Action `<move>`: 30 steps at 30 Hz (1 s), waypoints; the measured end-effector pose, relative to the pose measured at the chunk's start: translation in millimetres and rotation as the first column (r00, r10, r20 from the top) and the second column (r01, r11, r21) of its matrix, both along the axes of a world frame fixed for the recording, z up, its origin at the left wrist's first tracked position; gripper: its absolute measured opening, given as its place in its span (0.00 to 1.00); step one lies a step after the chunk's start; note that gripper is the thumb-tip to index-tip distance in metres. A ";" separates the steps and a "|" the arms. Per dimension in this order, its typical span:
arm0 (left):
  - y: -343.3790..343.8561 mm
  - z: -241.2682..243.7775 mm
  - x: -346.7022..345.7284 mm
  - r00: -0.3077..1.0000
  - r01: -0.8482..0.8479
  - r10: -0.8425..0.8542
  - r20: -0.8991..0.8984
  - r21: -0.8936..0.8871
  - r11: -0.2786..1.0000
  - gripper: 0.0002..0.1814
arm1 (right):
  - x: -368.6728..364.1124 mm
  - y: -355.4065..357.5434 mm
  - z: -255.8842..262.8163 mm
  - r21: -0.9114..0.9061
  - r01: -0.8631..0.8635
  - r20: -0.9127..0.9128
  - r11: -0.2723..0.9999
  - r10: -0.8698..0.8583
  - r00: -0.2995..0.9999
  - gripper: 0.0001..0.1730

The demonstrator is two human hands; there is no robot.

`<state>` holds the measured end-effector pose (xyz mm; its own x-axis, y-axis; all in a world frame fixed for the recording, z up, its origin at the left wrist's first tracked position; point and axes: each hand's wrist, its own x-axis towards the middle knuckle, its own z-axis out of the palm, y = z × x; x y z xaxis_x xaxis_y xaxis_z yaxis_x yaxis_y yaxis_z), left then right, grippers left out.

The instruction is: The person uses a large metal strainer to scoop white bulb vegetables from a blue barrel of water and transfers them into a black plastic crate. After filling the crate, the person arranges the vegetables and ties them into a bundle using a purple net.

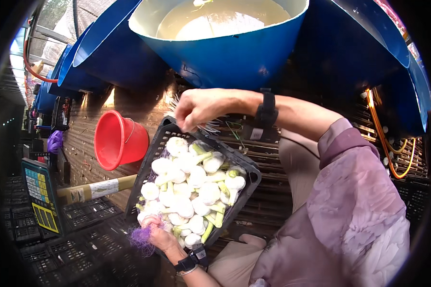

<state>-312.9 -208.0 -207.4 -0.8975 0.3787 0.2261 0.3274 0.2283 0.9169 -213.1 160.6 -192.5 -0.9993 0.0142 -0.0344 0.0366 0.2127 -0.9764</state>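
Observation:
A black plastic crate (242, 161) is tilted in front of me, heaped with white garlic bulbs (197, 177) on cut green stems. Purple netting shows along the inside of its left wall. At the crate's near-left corner my left hand (157, 231) grips a bunched purple mesh net (143, 236), beside the bulbs. My right hand (194, 109) is curled into a fist over the crate's upper rim. Thin white strips (211, 126) stick out on both sides of that fist; the fingers hide their middle.
A red bucket (136, 143) lies tipped beside the crate. Left of it, a scale display (39, 195) stands by a taped post (104, 187) and black crates (72, 254). A blue tub of water (219, 57) rises beyond, with more blue tubs around. An orange hose (380, 132) hangs right.

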 end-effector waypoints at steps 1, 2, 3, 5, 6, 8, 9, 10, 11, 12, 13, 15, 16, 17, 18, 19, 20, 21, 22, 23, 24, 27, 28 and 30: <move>3.4 -4.9 0.7 1.000 0.007 -0.007 0.001 -0.005 1.000 0.10 | 9.1 19.9 -34.7 0.160 0.043 0.104 0.986 -0.060 0.993 0.06; 8.4 -8.7 0.7 1.000 0.019 -0.019 -0.001 -0.004 1.000 0.10 | 17.3 33.8 -77.1 0.382 0.053 0.128 0.923 -0.109 0.986 0.08; 7.7 -10.2 -0.2 1.000 0.016 -0.016 0.006 -0.017 1.000 0.10 | 22.5 35.1 -99.2 0.480 -0.047 0.282 0.876 -0.103 0.954 0.08; 8.5 -12.9 -1.4 1.000 0.018 -0.017 0.021 -0.027 0.999 0.11 | 36.2 28.6 -157.4 0.582 -0.101 0.390 0.807 -0.168 0.905 0.09; 7.4 -15.7 -4.7 0.999 0.038 -0.038 0.037 -0.013 0.999 0.11 | 40.8 26.9 -190.5 0.693 -0.190 0.384 0.696 -0.133 0.913 0.09; 12.6 -14.1 -0.4 0.998 0.041 -0.040 0.041 -0.028 0.999 0.11 | 52.2 19.7 -246.6 0.763 -0.312 0.430 0.567 -0.084 0.899 0.10; 10.4 -11.6 -0.3 0.999 0.033 -0.032 0.034 -0.043 0.999 0.11 | 53.8 11.3 -263.3 0.779 -0.352 0.438 0.519 -0.048 0.898 0.10; 8.8 -11.9 -1.8 1.000 0.023 -0.023 0.013 -0.050 0.998 0.11 | 58.0 3.9 -282.2 0.807 -0.304 0.410 0.507 -0.110 0.905 0.10; 11.1 -11.6 -1.2 0.999 0.033 -0.033 0.014 -0.047 0.998 0.11 | 65.3 -2.3 -303.0 0.835 -0.257 0.381 0.487 -0.174 0.908 0.09; 11.1 -8.3 -0.3 0.999 0.035 -0.034 0.013 -0.050 0.998 0.11 | 65.1 -10.0 -305.2 0.858 -0.211 0.348 0.469 -0.228 0.909 0.09; 11.2 -6.7 0.7 0.999 0.038 -0.038 0.013 -0.053 0.998 0.11 | 64.4 -12.1 -307.0 0.839 -0.189 0.351 0.510 -0.242 0.905 0.10; 13.0 -7.4 2.5 0.999 0.028 -0.027 0.041 -0.019 0.999 0.11 | 70.7 -9.3 -300.7 0.804 -0.145 0.363 0.577 -0.283 0.888 0.10; 15.5 -8.4 4.3 0.998 0.028 -0.028 0.060 0.005 1.000 0.11 | 69.5 0.1 -308.2 0.722 -0.099 0.402 0.685 -0.298 0.866 0.11; 17.5 -11.3 5.3 0.997 0.053 -0.053 0.059 0.009 0.999 0.11 | 75.7 10.4 -306.9 0.673 -0.076 0.421 0.735 -0.296 0.857 0.10; 10.3 -11.0 2.3 0.997 0.061 -0.060 0.045 -0.010 0.998 0.11 | 68.9 7.9 -285.8 0.606 -0.056 0.433 0.794 -0.270 0.860 0.09; 6.2 -10.5 1.5 0.997 0.074 -0.073 0.037 -0.016 0.997 0.11 | 66.9 10.7 -260.2 0.542 -0.037 0.447 0.839 -0.251 0.858 0.09; 9.7 -10.2 5.6 0.997 0.059 -0.059 0.046 -0.003 0.998 0.11 | 68.8 22.6 -235.8 0.420 -0.012 0.495 0.907 -0.218 0.841 0.07; 13.7 -10.0 8.1 0.995 0.066 -0.068 0.066 0.034 0.997 0.11 | 67.7 38.1 -208.5 0.297 0.016 0.531 0.955 -0.179 0.828 0.06; 15.5 -11.1 9.5 0.994 0.068 -0.074 0.083 0.064 0.996 0.10 | 65.9 47.1 -179.7 0.162 0.044 0.559 0.986 -0.128 0.819 0.06; 13.7 -10.4 9.1 0.994 0.061 -0.068 0.091 0.084 0.995 0.10 | 66.4 50.4 -144.3 -0.049 0.165 0.501 0.985 -0.118 0.857 0.05; 12.9 -9.7 7.8 0.993 0.092 -0.100 0.069 0.111 0.989 0.09 | 69.3 54.8 -105.5 -0.259 0.258 0.444 0.931 -0.123 0.888 0.05; -0.4 -1.5 1.1 0.988 0.038 -0.048 0.150 0.068 0.997 0.09 | 43.8 48.8 -19.5 -0.360 0.414 0.314 0.836 -0.309 0.898 0.06; -7.0 -2.0 -2.8 0.994 0.060 -0.064 0.091 0.047 0.997 0.08 | 25.7 39.5 2.0 -0.517 0.448 0.215 0.729 -0.396 0.893 0.06; -14.8 -9.8 -8.5 0.995 0.088 -0.089 0.039 0.021 0.996 0.08 | -10.4 11.6 51.8 -0.674 0.335 -0.124 0.659 -0.547 0.828 0.08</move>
